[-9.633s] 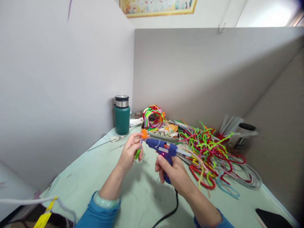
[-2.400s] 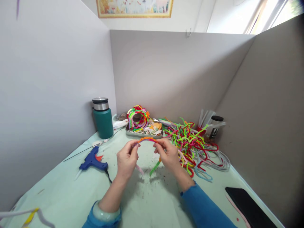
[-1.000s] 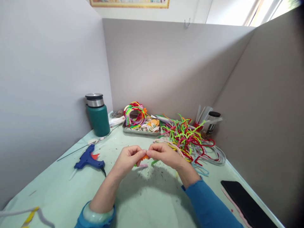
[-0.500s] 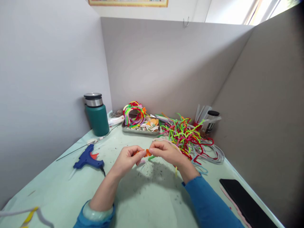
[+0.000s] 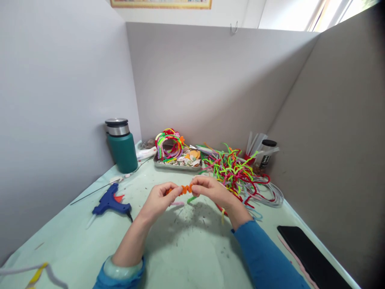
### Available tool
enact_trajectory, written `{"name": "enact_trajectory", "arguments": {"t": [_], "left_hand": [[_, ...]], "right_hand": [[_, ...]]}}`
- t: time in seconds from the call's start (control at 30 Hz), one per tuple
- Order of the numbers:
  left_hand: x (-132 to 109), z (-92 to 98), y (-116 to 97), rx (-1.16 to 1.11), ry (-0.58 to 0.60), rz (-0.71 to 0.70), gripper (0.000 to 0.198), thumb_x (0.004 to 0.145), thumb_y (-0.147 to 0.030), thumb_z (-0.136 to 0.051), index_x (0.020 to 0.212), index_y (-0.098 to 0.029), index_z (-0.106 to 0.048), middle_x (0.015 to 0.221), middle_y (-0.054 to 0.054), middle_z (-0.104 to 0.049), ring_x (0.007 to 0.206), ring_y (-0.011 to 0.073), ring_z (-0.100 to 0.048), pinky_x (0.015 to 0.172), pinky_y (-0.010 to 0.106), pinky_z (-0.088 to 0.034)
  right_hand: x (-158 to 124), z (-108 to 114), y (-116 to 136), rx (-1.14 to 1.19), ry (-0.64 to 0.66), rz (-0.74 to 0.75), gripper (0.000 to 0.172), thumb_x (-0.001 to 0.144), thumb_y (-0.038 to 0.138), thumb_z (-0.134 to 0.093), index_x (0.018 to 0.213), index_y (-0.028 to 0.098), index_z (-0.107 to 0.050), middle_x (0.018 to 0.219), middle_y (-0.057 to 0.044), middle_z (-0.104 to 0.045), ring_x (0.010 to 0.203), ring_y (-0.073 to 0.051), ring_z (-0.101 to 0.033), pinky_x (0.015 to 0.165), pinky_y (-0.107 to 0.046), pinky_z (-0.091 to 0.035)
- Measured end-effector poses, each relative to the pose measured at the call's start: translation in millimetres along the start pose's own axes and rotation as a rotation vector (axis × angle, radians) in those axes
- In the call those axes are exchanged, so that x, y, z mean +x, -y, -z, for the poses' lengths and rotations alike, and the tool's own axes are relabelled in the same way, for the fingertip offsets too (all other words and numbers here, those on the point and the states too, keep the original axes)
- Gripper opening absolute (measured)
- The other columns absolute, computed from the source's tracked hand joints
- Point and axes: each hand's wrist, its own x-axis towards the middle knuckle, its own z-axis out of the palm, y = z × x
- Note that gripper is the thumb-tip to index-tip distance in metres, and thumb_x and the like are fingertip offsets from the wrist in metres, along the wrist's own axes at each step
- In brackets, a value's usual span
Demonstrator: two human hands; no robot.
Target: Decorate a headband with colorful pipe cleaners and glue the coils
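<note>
A short orange wavy piece, apparently pipe cleaner, stretches between my two hands above the table. My left hand pinches its left end between thumb and fingers. Its right end is pinched by my right hand. Just below the hands lie a green piece and a pink piece. Behind my right hand spreads a tangled heap of coloured pipe cleaners.
A metal tray with coloured rings and small pieces stands at the back. Leftward are a green bottle and a blue glue gun. A black phone-like slab lies at right, near a dark-lidded jar.
My hands have moved slightly apart and up, so more of the orange piece shows between them. More of the pink piece below is visible.
</note>
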Motion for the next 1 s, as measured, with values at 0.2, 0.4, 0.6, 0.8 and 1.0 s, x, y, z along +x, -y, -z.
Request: {"name": "enact_trajectory", "arguments": {"t": [0.2,0.4,0.6,0.8,1.0], "left_hand": [[0,0.7,1,0.012,-0.004,-0.003,0.031,0.070,-0.043,-0.061,0.058,-0.014,-0.057,0.049,-0.005,-0.042,0.048,0.0063,-0.035,0.046,0.019,-0.037],[3,3.3,9,-0.011,-0.050,-0.003,0.039,0.077,-0.050,-0.051,0.064,-0.013,-0.057,0.049,-0.004,-0.039,0.048,0.0071,-0.034,0.045,0.019,-0.034],[3,5.9,11,-0.167,-0.112,-0.066,0.040,0.082,-0.047,-0.045,0.099,-0.013,-0.057,0.054,-0.004,-0.044,0.046,0.0073,-0.035,0.046,0.020,-0.031],[2,6.6,10,-0.141,-0.049,-0.099,0.037,0.077,-0.039,-0.056,0.104,-0.015,-0.053,0.064,-0.001,-0.053,0.048,0.0064,-0.036,0.047,0.020,-0.030],[1,4.4,7,-0.046,-0.020,-0.069,0.032,0.077,-0.041,-0.055,0.094,-0.014,-0.056,0.063,0.000,-0.056,0.048,0.0066,-0.037,0.047,0.020,-0.029]], "right_hand": [[1,-1,-4,0.028,-0.006,0.024,0.019,0.077,0.033,-0.057,0.075,0.014,-0.059,0.067,0.001,-0.052,0.063,-0.009,-0.046,0.060,-0.022,-0.037],[1,-1,-6,0.057,-0.054,0.008,0.025,0.082,0.038,-0.051,0.077,0.014,-0.058,0.066,0.001,-0.054,0.063,-0.010,-0.048,0.063,-0.024,-0.039],[2,0,-15,0.097,-0.080,-0.050,0.028,0.079,0.041,-0.056,0.090,0.015,-0.059,0.076,-0.002,-0.059,0.072,-0.013,-0.054,0.068,-0.026,-0.042],[4,-6,0,0.033,-0.161,-0.013,0.034,0.080,0.047,-0.052,0.087,0.014,-0.060,0.075,-0.002,-0.056,0.070,-0.012,-0.050,0.065,-0.024,-0.040],[5,-18,16,-0.027,-0.148,0.002,0.024,0.077,0.038,-0.057,0.077,0.014,-0.059,0.070,0.000,-0.055,0.065,-0.011,-0.047,0.061,-0.023,-0.037]]}}
